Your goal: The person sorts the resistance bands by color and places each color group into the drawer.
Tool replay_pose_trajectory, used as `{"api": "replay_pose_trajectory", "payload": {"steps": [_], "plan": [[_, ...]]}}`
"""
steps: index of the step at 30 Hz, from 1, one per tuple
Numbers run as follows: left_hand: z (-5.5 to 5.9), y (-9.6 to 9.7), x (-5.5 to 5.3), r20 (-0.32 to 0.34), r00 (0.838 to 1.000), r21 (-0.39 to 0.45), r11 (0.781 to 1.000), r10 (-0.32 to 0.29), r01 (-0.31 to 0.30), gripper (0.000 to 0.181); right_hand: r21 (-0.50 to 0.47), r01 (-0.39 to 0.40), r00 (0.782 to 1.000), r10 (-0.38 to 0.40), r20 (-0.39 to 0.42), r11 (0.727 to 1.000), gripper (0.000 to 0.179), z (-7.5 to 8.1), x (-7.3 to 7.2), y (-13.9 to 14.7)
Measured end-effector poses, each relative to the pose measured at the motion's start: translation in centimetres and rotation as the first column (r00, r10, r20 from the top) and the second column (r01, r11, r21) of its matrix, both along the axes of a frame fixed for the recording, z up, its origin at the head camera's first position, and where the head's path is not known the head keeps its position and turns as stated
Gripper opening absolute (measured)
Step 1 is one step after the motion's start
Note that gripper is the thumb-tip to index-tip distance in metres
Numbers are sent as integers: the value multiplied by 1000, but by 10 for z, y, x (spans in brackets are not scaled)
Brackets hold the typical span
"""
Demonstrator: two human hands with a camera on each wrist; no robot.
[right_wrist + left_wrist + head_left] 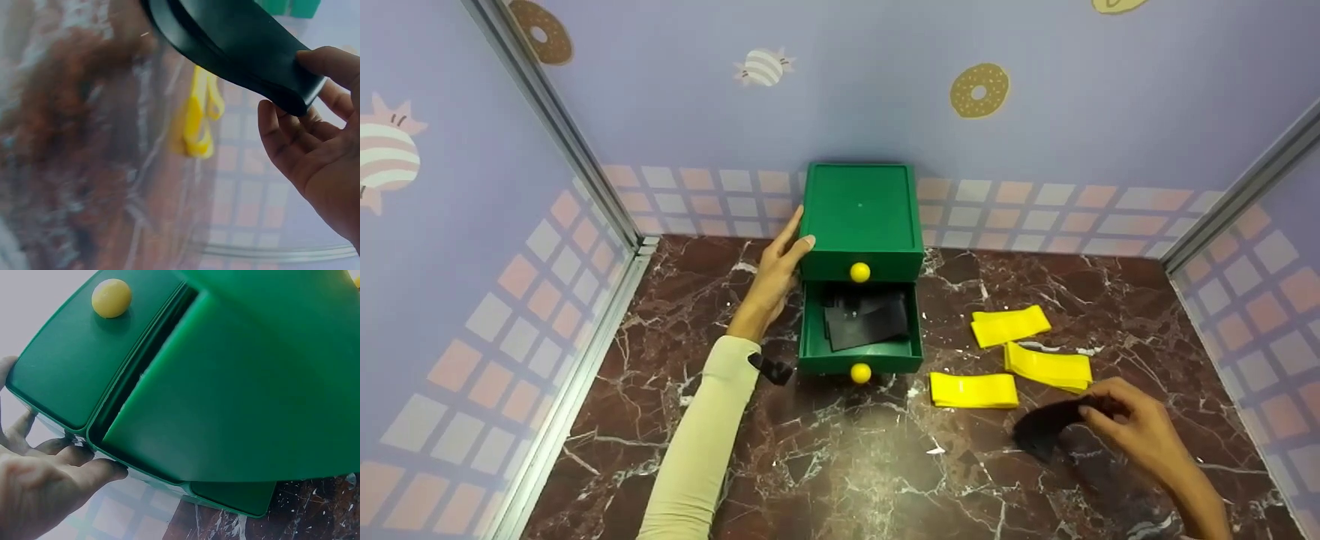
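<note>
A green two-drawer cabinet with yellow knobs stands against the back wall. Its lower drawer is pulled out, and folded black elastic bands lie inside. Against the cabinet's left side rests my left hand, its thumb at the top edge; the left wrist view shows the fingers along that side. To the right, above the tabletop, my right hand pinches one end of a black elastic band. That band hangs out as a flattened loop in the right wrist view.
Several folded yellow elastic bands, among them a front one, a middle one and a back one, lie right of the drawer on the brown marbled tabletop. Patterned walls enclose the back and both sides.
</note>
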State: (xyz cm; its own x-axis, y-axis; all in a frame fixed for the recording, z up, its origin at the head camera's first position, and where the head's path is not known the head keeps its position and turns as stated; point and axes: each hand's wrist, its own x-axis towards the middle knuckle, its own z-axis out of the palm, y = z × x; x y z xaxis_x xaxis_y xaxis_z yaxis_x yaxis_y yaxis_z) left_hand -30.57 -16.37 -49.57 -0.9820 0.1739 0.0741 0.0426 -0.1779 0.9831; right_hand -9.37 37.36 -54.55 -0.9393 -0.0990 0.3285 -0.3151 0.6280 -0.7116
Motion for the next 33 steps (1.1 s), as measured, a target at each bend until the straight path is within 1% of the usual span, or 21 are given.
{"api": "replay_pose_trajectory", "payload": {"steps": [3, 8, 12, 18, 21, 25, 29, 33], "plan": [[0, 0, 0, 1, 1000, 1, 1000, 0, 0, 74, 0, -10, 998, 10, -64, 1000, 32, 10, -3, -6], [-1, -1, 1, 16, 1000, 9, 1000, 13, -13, 73, 15, -48, 990, 50, -132, 999, 33, 23, -11, -14], [0, -1, 1, 25, 999, 24, 999, 26, -27, 70, 37, -74, 983, 79, -165, 997, 34, 32, -20, -20], [0, 3, 1, 13, 1000, 69, 998, 0, -1, 66, 82, -94, 973, 109, -205, 992, 33, 44, -32, -26], [1, 2, 2, 3, 1000, 57, 998, 2, -2, 65, 114, -105, 965, 129, -227, 988, 32, 51, -41, -32], [0, 2, 2, -4, 1000, 45, 999, 8, -8, 65, 150, -128, 949, 165, -270, 980, 32, 57, -52, -40], [0, 2, 1, -3, 1000, 59, 998, 3, -3, 65, 184, -154, 924, 207, -322, 971, 33, 60, -62, -48], [0, 3, 1, -1, 1000, 54, 999, 6, -6, 69, 197, -163, 911, 224, -347, 967, 32, 65, -69, -56]]}}
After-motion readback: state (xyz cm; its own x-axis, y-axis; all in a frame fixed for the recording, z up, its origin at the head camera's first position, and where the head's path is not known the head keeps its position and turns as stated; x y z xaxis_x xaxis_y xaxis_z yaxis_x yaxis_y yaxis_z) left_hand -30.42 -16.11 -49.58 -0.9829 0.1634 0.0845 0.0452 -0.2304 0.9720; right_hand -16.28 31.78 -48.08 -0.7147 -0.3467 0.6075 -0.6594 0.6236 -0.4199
